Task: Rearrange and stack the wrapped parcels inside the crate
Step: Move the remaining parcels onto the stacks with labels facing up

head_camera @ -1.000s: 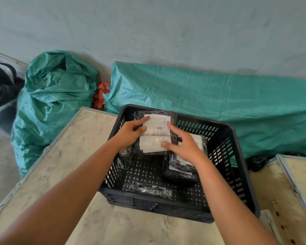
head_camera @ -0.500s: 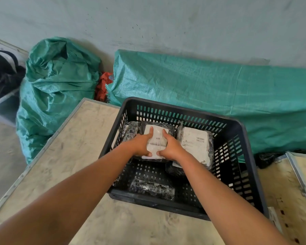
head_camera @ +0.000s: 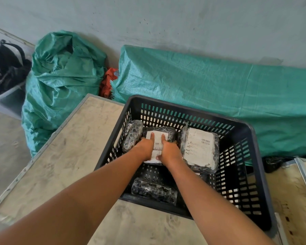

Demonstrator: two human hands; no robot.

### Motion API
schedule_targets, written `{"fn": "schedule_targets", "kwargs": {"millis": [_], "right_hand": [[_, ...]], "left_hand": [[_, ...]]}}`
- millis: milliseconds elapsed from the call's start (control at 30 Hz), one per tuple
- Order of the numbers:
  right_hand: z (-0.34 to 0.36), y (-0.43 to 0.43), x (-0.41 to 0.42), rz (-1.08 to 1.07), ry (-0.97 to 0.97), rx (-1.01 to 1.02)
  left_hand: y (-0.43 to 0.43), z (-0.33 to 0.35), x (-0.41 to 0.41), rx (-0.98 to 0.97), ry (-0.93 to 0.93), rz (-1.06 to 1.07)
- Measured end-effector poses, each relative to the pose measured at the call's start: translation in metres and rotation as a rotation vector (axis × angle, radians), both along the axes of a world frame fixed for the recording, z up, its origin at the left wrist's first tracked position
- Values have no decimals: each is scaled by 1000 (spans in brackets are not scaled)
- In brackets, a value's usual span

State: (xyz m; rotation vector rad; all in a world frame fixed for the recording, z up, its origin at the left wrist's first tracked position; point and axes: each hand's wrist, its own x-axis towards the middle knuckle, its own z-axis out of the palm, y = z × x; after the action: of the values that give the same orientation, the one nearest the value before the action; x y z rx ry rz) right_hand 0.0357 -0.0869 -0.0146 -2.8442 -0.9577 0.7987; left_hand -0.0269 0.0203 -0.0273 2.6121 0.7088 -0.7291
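A black slotted plastic crate (head_camera: 244, 128) stands on a wooden table. Inside, both hands press on a black wrapped parcel with a white label (head_camera: 158, 137) at the back middle. My left hand (head_camera: 146, 147) grips its left side and my right hand (head_camera: 168, 150) its right side, thumbs on the label. A small wrapped parcel (head_camera: 133, 137) leans against the crate's left wall. A larger labelled parcel (head_camera: 200, 149) lies to the right. Another dark wrapped parcel (head_camera: 154, 190) lies by the near wall.
The table (head_camera: 74, 152) has a metal-edged rim on the left. Green woven sacks (head_camera: 60, 82) and a green tarp-covered bundle (head_camera: 210, 85) lie against the wall behind. A second board (head_camera: 290, 197) sits at the right. A black bag (head_camera: 5, 68) rests far left.
Both hands carried the labelled parcel down from above the crate's rim and set it at the back middle, between the small left parcel and the larger right one.
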Motion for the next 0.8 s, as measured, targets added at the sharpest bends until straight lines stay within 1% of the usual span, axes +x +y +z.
{"fn": "schedule_targets", "kwargs": {"millis": [100,233,400,467,500,567,600,700,733,800], "right_hand": [[-7,-2,-6,126,-132,-99],[-11,1,-1,123,-137,-127],[-13,-1,3,245,-132,-250],[-14,3,8,259,-174,-295],[-16,5,9,244,-188,-297],[-22,9,4,219,-153,-318],[-30,7,-1,247,-147,-332],[-43,5,-13,211,-114,-251],[-42,5,-12,231,-129,-264],[-28,7,-8,189,-160,-223]], "left_hand": [[-2,-5,-4,43,-17,-61],[-5,-8,-9,82,-12,-105],[-8,-12,-9,160,0,-123],[-9,-13,-9,173,3,-129],[-10,-13,-9,185,7,-132],[-11,-12,-10,205,17,-139],[-11,-12,-11,210,24,-147],[-10,-14,-12,221,28,-167],[-9,-14,-11,218,23,-163],[-8,-15,-9,207,5,-148]]}}
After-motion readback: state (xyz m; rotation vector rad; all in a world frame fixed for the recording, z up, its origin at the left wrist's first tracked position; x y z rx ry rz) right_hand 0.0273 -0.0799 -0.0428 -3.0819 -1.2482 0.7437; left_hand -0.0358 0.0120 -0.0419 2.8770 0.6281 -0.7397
